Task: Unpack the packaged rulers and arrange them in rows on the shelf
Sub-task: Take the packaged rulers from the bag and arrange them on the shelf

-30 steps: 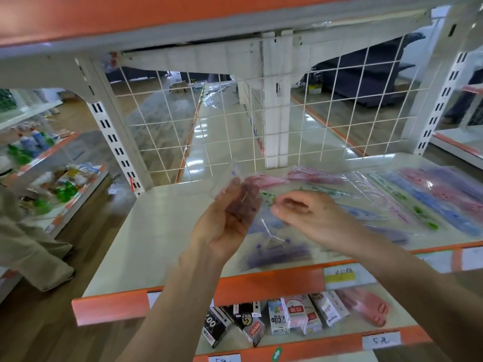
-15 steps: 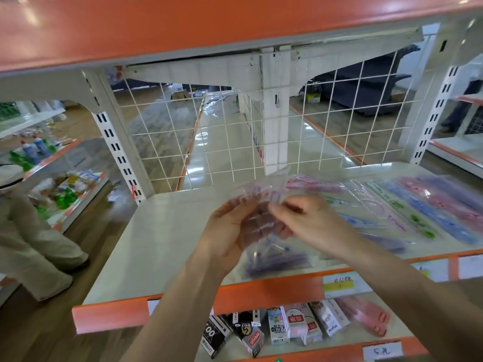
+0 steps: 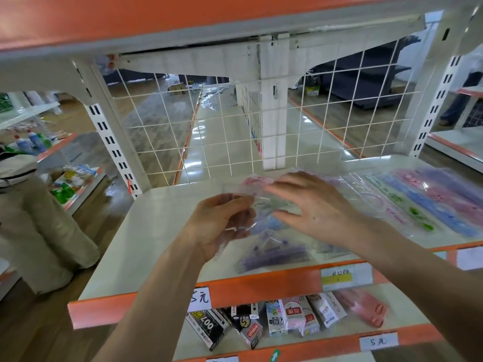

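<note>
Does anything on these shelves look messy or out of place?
Yes. On the lower shelf, the small boxes lie tipped at different angles, not in a straight row. On the far shelf, crumpled clear plastic lies loose. The packet gripped by the left hand looks fine.

head-worn view, angled down, close to shelf [image 3: 146, 246]

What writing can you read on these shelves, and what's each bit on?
"5元": upper price tag, on the orange shelf edge.
"5元": lower price tag.
"007": black box, on the lower shelf.
Yellow label, cartons, ruler packets: too blurred to read.
</note>
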